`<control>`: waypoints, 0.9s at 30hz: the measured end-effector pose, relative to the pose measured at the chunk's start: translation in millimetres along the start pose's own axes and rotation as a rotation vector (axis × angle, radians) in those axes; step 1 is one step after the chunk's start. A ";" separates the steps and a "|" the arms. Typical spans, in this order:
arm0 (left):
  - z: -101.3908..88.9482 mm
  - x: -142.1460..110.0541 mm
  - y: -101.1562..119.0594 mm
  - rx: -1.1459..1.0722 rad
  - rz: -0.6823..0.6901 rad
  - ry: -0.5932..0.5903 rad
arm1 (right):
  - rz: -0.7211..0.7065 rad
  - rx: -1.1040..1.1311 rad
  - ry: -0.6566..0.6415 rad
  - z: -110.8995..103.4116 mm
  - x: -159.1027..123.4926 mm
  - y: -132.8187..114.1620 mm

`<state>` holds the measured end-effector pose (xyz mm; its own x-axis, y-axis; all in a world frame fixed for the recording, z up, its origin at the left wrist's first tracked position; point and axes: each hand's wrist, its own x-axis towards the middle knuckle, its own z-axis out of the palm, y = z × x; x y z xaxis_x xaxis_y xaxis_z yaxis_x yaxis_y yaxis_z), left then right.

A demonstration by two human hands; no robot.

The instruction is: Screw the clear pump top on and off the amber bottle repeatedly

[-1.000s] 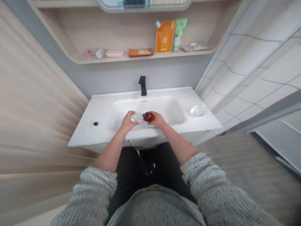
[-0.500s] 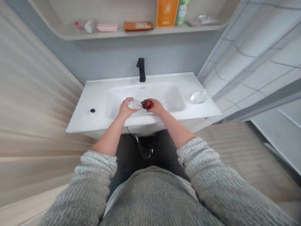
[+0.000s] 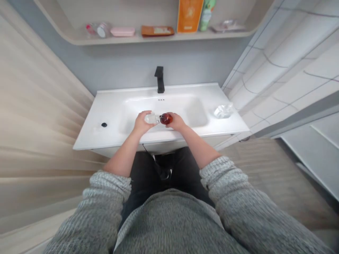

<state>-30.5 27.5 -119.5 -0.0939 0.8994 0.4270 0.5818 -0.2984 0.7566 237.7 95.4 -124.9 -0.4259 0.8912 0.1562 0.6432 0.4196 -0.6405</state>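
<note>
Both my hands are held over the front of a white sink. My left hand is closed round a small clear bottle. My right hand grips a small dark red bottle. The two bottles lie sideways and meet mouth to mouth between my hands. A black tap stands at the back of the basin.
A crumpled clear plastic wrapper lies on the sink's right ledge and a small black cap on its left ledge. The shelf above holds an orange pouch, a green tube, a pink case and small jars. Tiled wall to the right.
The view has tipped downward, so the sink and shelf sit higher in frame. My hands keep the two bottles together over the basin, barely shifted.
</note>
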 end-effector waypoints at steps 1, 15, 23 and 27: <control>-0.2 0.0 0.2 0.005 0.004 -0.001 | -0.004 -0.001 0.001 0.2 0.0 0.2; -4.5 -1.2 5.2 0.072 0.056 0.006 | 0.017 -0.008 -0.016 -4.3 -3.7 -8.7; -7.9 -1.7 13.8 0.146 0.068 -0.009 | 0.037 0.004 -0.032 -5.8 -3.6 -10.7; -7.6 -1.8 16.3 0.176 0.066 -0.019 | 0.041 0.008 -0.029 -6.2 -4.5 -11.7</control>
<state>-27.0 18.6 -104.2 -0.0369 0.8861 0.4620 0.7187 -0.2977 0.6284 236.1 87.5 -113.4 -0.4178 0.9021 0.1085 0.6550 0.3818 -0.6521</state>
